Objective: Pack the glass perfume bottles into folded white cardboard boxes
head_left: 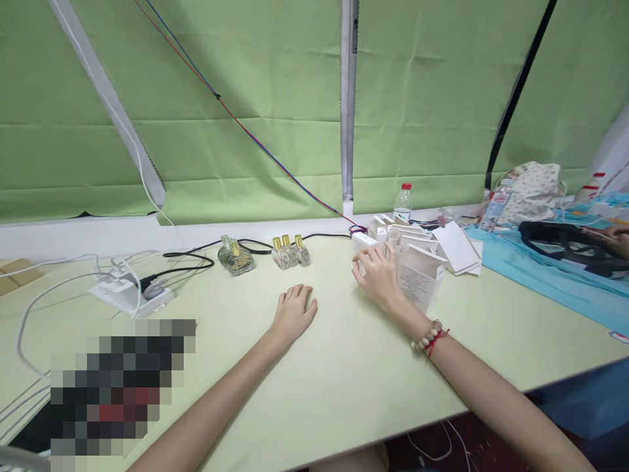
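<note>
My left hand (293, 311) rests palm down on the pale green table (344, 367), fingers curled loosely, holding nothing. My right hand (377, 273), with a bead bracelet and red string at the wrist, reaches into a cluster of small white cartons (417, 272) and its fingers touch one of them. What, if anything, it grips is hidden behind the fingers. Three small glass bottles with gold caps (289, 251) stand in a row beyond my left hand. Two rounder bottles (236, 257) stand left of them.
A white power strip (130, 293) with black and white cables lies at the left. A plastic water bottle (403, 202) stands at the back by the green curtain. A blue cloth (540, 275) with a black bag and another person's hand (620, 239) lies at the right.
</note>
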### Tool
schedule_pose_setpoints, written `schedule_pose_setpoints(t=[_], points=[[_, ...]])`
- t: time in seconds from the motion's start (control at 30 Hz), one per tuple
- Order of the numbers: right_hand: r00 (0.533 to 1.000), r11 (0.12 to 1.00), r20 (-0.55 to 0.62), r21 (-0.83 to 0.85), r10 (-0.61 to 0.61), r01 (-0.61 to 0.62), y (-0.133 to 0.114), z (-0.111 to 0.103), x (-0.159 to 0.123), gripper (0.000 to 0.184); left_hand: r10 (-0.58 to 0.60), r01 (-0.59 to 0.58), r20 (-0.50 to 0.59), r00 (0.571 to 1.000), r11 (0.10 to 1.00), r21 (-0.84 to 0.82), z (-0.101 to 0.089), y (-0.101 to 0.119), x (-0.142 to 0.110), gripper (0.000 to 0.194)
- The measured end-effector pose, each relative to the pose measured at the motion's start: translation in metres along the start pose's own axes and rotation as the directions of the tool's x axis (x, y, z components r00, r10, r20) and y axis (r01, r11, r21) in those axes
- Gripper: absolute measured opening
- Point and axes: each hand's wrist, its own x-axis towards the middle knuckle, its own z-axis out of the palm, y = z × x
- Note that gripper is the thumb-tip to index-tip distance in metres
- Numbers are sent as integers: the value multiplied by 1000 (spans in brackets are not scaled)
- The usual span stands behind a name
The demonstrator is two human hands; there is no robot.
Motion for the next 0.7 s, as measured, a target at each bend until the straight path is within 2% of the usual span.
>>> schedule_pose_setpoints(t=[0.1,0.17,0.33,0.43,0.47,0.53,0.63,0.7], points=[[999,997,20,63,-39,38,-3,-1,1,13,2,-2,0,1000,1000,-5,-1,1,0,32],[990,986,92,138,-107,94,-6,-1,1,13,0,0,-8,1000,1000,-10,0,0,0,32],[913,944,312,280,-261,175,-18,8,-10,10,-1,1,-19,1000,1000,-8,0,0,1,31],[873,920,365,335,-325,202,-23,12,-17,11,-2,2,-4,1000,1000,-9,0,0,1,32],[871,917,361,340,-333,209,-24,13,-17,11,-3,3,2,1000,1000,-7,-1,0,1,32],[901,931,313,302,-302,207,-24,11,-15,12,-7,7,10,1000,1000,0,-1,1,1,33],[981,975,143,193,-135,106,-16,2,-4,15,-13,13,16,1000,1000,11,-2,2,1,33],[1000,988,17,152,-8,6,-7,-8,7,16,-18,18,21,1000,1000,14,-2,3,0,33]])
